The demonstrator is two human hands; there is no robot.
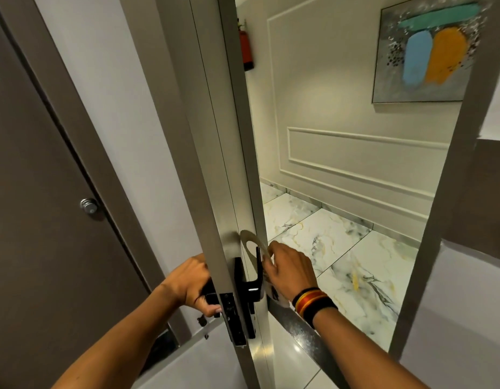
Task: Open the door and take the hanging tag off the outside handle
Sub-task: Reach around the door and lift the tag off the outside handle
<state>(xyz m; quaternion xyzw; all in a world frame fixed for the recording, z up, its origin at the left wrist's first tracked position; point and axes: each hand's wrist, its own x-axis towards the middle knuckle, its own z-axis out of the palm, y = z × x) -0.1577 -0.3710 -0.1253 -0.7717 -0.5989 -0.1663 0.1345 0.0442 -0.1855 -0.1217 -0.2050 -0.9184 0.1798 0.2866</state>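
The grey door (pixel 215 153) stands partly open, its edge turned toward me. My left hand (pixel 191 282) is wrapped around the black inside handle (pixel 209 292). On the far side, the black outside handle (pixel 254 279) points up and right. A pale hanging tag (pixel 248 237) with a large oval hole sits around that handle, tilted upward. My right hand (pixel 289 269), with striped bangles at the wrist, pinches the tag's right edge. The tag's lower part is hidden behind the handle and my hand.
Beyond the door lies a corridor with a marble tile floor (pixel 341 248), a panelled cream wall and a painting (pixel 428 49). A red fire extinguisher (pixel 247 49) hangs on that wall. The brown door frame (pixel 445 192) rises at right. A brown closet door with a knob (pixel 89 206) stands at left.
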